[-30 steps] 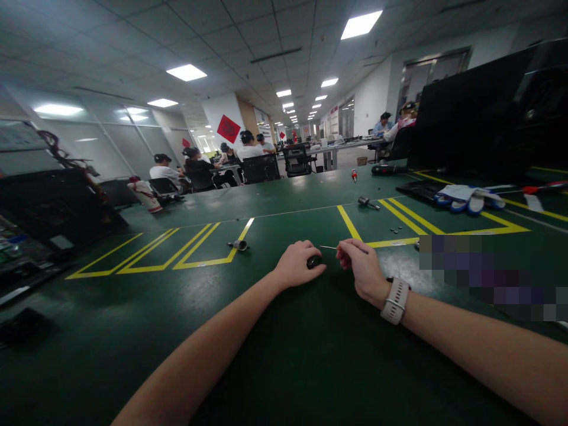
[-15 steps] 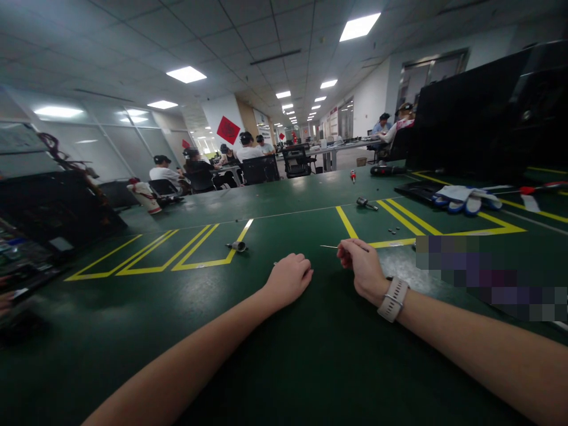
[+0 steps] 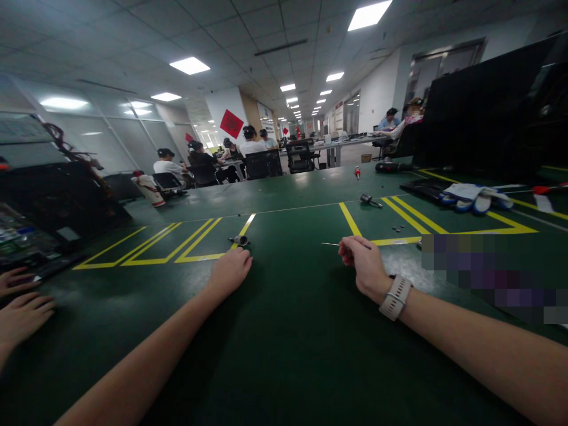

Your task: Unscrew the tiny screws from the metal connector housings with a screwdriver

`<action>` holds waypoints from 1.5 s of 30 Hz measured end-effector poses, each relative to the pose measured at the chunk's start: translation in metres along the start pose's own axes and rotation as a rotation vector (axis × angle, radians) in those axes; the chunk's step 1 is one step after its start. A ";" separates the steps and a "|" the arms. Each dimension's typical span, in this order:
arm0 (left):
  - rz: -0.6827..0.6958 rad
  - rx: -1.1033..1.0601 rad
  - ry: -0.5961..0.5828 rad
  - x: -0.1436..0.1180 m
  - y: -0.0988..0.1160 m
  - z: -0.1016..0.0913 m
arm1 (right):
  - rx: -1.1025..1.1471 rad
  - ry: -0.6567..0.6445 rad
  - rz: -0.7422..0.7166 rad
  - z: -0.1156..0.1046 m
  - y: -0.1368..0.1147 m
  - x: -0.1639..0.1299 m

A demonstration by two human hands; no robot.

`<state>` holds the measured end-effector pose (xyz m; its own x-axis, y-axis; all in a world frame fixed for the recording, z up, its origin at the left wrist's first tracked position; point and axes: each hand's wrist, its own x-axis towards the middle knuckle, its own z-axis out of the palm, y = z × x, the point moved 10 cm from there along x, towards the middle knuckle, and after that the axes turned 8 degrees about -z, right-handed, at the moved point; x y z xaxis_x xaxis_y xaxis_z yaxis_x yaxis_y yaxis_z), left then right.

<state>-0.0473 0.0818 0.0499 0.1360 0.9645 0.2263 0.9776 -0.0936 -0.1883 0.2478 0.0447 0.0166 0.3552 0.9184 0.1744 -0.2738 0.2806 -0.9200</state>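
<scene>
Fingers of R hand pinch rod, tip at 9 o'clock — prob. for control; L hand — can't tell grip, part at 12.

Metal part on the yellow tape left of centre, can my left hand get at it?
Probably yes: your left hand is close to the metal part, with nothing visible between them.

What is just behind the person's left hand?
A grey metal part lies just beyond the left hand, at a yellow tape line; anything beneath the hand is hidden.
</scene>
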 end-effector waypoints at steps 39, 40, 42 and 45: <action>0.159 -0.302 -0.057 -0.037 0.099 -0.017 | -0.034 -0.051 0.018 0.005 0.000 -0.001; 0.202 -0.326 -0.055 -0.041 0.115 -0.021 | -0.035 -0.049 0.017 0.005 0.000 -0.001; 0.280 -0.359 -0.047 -0.050 0.144 -0.030 | -0.035 -0.040 0.011 0.005 -0.002 -0.001; 0.388 -0.391 -0.065 -0.063 0.183 -0.040 | -0.033 -0.020 -0.003 0.005 -0.003 0.000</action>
<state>0.1298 -0.0057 0.0391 0.4997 0.8532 0.1492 0.8464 -0.5176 0.1252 0.2444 0.0448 0.0211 0.3379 0.9230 0.1839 -0.2434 0.2744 -0.9303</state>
